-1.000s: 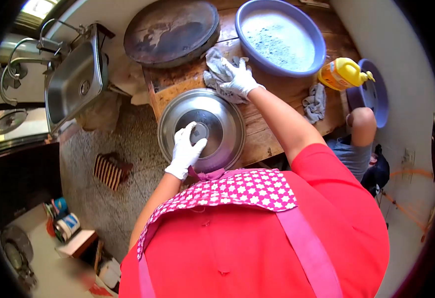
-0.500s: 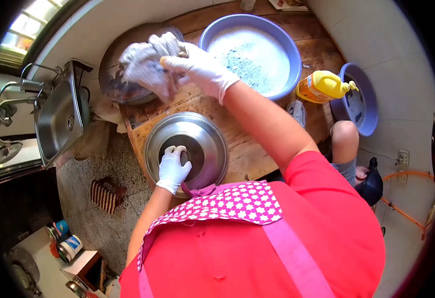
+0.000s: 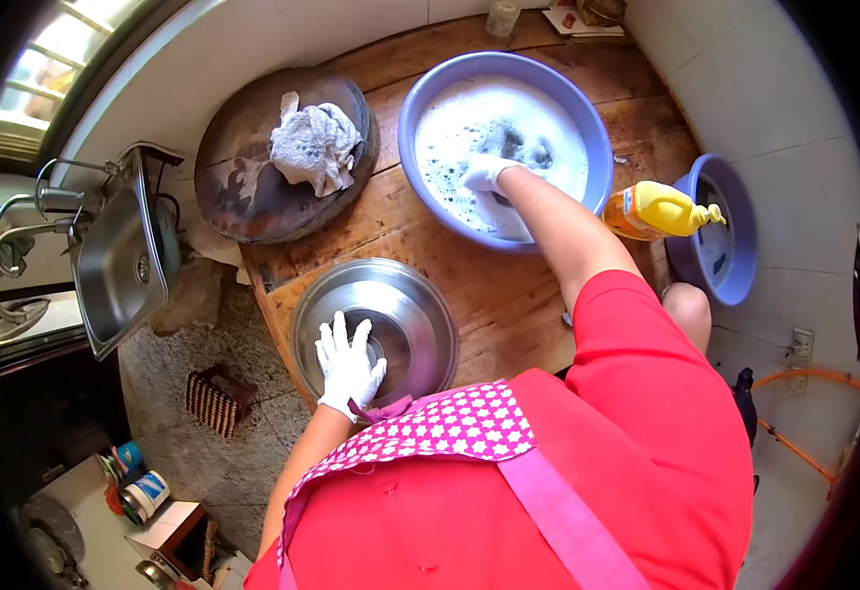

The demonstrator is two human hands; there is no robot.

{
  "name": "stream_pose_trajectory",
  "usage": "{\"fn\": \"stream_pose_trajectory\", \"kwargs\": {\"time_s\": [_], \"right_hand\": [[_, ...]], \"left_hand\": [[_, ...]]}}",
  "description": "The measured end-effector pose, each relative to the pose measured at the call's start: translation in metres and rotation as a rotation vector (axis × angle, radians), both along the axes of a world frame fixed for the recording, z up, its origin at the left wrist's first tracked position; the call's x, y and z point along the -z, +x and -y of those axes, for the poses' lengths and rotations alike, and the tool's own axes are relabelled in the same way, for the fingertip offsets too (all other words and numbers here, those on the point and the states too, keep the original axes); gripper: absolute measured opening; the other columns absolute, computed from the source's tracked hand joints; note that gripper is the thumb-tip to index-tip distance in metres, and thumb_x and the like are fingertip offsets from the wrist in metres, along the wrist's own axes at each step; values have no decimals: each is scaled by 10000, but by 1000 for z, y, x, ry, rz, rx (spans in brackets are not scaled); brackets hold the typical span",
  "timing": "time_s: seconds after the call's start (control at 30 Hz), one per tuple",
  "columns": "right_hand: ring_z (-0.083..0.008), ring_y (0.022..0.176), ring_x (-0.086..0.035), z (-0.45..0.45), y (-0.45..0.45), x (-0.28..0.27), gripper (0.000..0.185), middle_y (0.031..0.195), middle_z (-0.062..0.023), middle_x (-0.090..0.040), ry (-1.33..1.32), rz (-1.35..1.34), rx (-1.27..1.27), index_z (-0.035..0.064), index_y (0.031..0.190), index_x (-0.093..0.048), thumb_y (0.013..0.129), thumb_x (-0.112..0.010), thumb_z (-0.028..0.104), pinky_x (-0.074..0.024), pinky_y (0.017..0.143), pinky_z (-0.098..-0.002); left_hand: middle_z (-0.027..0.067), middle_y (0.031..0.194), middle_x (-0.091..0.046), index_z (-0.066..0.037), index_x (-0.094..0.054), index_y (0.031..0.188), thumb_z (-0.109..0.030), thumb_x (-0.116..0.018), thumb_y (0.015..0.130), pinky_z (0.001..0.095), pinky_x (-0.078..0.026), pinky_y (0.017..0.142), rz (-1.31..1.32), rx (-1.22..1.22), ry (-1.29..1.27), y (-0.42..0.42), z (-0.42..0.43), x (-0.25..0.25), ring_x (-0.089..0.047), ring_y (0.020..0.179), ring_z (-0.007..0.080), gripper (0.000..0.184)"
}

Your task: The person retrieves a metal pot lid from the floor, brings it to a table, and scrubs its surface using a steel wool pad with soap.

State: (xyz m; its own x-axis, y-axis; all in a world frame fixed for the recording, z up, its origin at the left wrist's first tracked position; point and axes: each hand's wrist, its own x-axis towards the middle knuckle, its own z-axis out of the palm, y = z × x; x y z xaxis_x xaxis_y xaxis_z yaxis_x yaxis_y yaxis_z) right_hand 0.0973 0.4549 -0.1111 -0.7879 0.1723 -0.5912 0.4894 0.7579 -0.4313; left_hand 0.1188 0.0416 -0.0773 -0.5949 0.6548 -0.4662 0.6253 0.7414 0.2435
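My left hand, in a white glove, lies with fingers spread on a round stainless steel vessel at the table's front edge. Whether it is a lidded pot or an upturned bowl, I cannot tell. My right hand, also gloved, dips into white suds in a large purple basin. Its fingers are hidden under the foam, along with anything they hold. A crumpled grey cloth rests on a thick round wooden chopping board at the back left, apart from both hands.
A yellow detergent bottle stands right of the basin, before a smaller purple basin. A clear cup is at the back of the wooden table. Left are a steel sink and a brown ridged object on the floor.
The grey cloth has left my right hand and now lies on the chopping board. My right hand has moved right into the suds. My left hand has opened flat on the steel vessel.
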Motion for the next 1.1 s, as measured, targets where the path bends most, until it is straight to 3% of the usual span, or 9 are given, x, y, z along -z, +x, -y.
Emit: {"fn": "stream_pose_trajectory", "kwargs": {"time_s": [0.13, 0.27, 0.33, 0.47, 0.6, 0.87, 1.0, 1.03, 1.1], "right_hand": [[-248, 886, -648, 17, -19, -16, 330, 1023, -157, -693, 479, 31, 31, 36, 1045, -687, 756, -609, 174, -514, 798, -371], [-285, 987, -618, -2, -47, 43, 368, 1101, -137, -680, -264, -517, 393, 74, 1001, -717, 713, -677, 300, -471, 871, -364], [-185, 924, -587, 3, -51, 35, 391, 992, -71, -664, -405, -425, 344, 47, 1084, -642, 702, -715, 81, -473, 827, -318], [-239, 1017, -611, 17, -15, -38, 324, 1048, -87, -685, -687, -313, 759, 87, 1046, -694, 776, -738, 261, -501, 842, -442], [-171, 792, -635, -2, 24, -62, 167, 923, -55, -672, -1144, -630, 901, 67, 1011, -658, 856, -666, 127, -544, 715, -369], [-115, 833, -608, 15, 63, -110, 480, 994, -71, -659, -249, -1231, 724, -32, 1243, -565, 765, -605, -50, -497, 772, -235], [-108, 836, -629, 10, 80, -53, 436, 927, -56, -683, -75, -522, 567, 55, 1151, -675, 749, -525, -25, -500, 746, -233], [-127, 845, -637, 12, 85, -47, 423, 937, -62, -685, 188, -733, 498, 36, 1124, -679, 744, -513, -48, -501, 752, -232], [-136, 860, -640, 13, 89, -63, 398, 944, -71, -685, -34, -910, 620, 15, 1156, -652, 779, -551, -59, -504, 775, -234]], "left_hand": [[233, 1543, -173, -178, -418, 1406, -333, -719, 774, 607, -182, 1122, 11, 10, -12, -2, -1, 0, -155, 1395, 506, 717], [257, 1523, -171, -154, -415, 1392, -277, -756, 749, 637, -221, 1095, -25, 30, 51, -1, 2, 6, -180, 1371, 539, 738], [261, 1524, -173, -154, -423, 1378, -274, -757, 748, 637, -219, 1095, -20, 21, 55, -3, 0, 4, -182, 1369, 544, 723], [264, 1527, -179, -157, -468, 1307, -263, -763, 738, 639, -222, 1093, -35, 20, 72, -2, 2, 6, -181, 1371, 548, 650], [235, 1536, -193, -191, -525, 1234, -274, -774, 718, 629, -190, 1116, 3, -9, 79, -5, 0, 5, -162, 1388, 526, 579], [232, 1489, -287, -179, -533, 1094, -171, -749, 690, 663, -222, 1091, 39, 121, 144, -20, 1, 5, -195, 1358, 570, 458], [217, 1482, -318, -173, -542, 1107, -177, -745, 703, 629, -220, 1112, 33, 157, 149, -24, 3, 4, -215, 1368, 548, 452], [215, 1481, -320, -178, -545, 1115, -179, -747, 704, 612, -224, 1118, 38, 153, 144, -24, 3, 4, -220, 1369, 542, 458], [212, 1481, -322, -185, -549, 1128, -184, -752, 703, 573, -230, 1131, 45, 152, 139, -22, 3, 4, -228, 1372, 529, 471]]}}
